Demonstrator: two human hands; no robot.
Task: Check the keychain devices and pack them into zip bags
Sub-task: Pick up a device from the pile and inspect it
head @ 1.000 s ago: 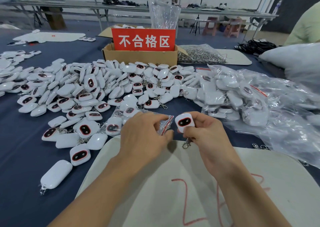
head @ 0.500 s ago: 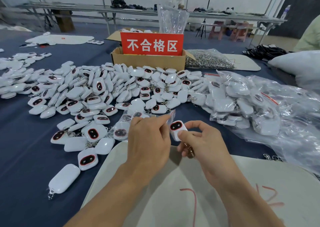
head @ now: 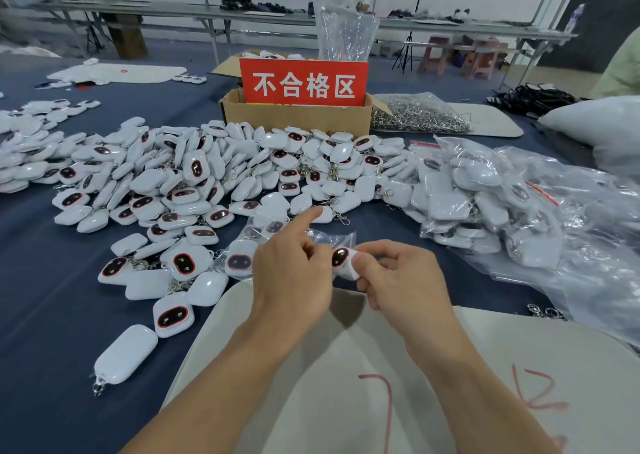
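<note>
Blue tablecloth (head: pixel 52 315) holds many unbagged white plastic keychain devices (head: pixel 194 176); our right hand (head: pixel 398 280) pinches 1 device (head: pixel 343 263), left hand (head: pixel 291 280) seemingly grips clear zip bag (head: pixel 334 237).

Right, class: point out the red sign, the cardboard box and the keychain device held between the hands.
red sign (head: pixel 304 85), head view, middle of its face
cardboard box (head: pixel 294 121), head view, front wall
keychain device (head: pixel 340 257), head view, dark face

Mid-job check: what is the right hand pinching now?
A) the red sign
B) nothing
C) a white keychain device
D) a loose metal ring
C: the right hand pinches a white keychain device, its dark face showing, at the clear zip bag that the left hand holds.
</note>
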